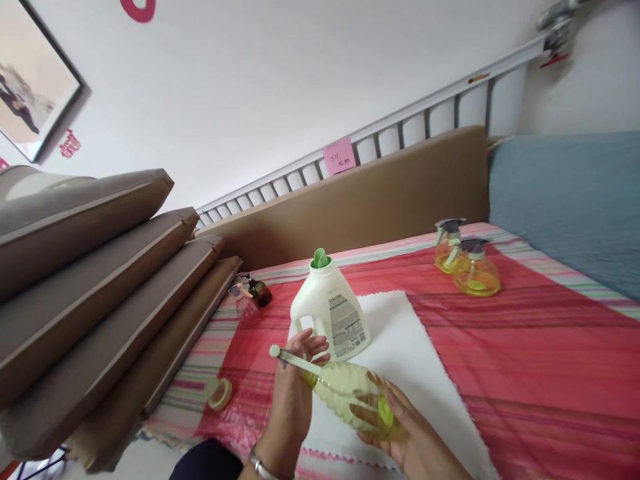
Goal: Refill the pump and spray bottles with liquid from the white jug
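Observation:
A clear ribbed spray bottle [345, 393] with pale yellow-green liquid lies tilted nearly on its side between my hands. My right hand [400, 427] grips its base from the right, fingers wrapped around the underside. At the neck end is my left hand [297, 380], palm up, its fingers stretched out and apart. A pale stem with a round tip [275, 351] crosses over that palm; most of the sprayer head is hidden. Just beyond stands a large white detergent jug [313, 300], upright and uncapped, its green pouring spout [321, 259] showing.
A white cloth [395, 320] lies under the jug on a red sheer cover [525, 333]. Two spray bottles [477, 273] with yellow liquid stand at right. A pink bottle [246, 307] and a dark bottle [259, 292] stand left, near a round pale cap [219, 393] and stacked cushions [100, 300].

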Tool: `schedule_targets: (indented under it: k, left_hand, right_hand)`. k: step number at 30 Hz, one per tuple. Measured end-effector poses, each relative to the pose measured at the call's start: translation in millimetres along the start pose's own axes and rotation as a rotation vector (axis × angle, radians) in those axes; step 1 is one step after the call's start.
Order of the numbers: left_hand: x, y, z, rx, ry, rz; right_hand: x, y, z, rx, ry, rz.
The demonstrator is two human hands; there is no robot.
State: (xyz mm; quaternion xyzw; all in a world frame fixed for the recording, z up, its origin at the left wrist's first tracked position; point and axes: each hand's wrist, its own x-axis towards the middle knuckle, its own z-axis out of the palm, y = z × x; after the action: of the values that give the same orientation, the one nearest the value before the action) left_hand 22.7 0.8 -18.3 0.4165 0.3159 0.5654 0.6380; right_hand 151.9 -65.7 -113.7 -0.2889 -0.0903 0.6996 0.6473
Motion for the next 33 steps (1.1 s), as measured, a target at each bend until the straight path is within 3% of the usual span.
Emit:
schedule_targets:
  k: [13,22,26,33]
  left_hand:
    - [0,-12,8.1,-0.032,-0.005,-0.093]
    - [-3,-13,9.6,0.105,-0.040,-0.108]
    - [-2,-11,6.1,0.106,-0.020,-0.118]
    - [3,6,6.2,-0.016,0.022,-0.093]
  right_hand:
    - [-6,-12,7,-0.021,0.077,-0.044]
    - [-21,-26,14,-0.150,-0.009,-0.116]
    - [-12,-14,6,-0.245,0.034,-0.181]
    - [-11,9,4,-0.217,-0.162,-0.070]
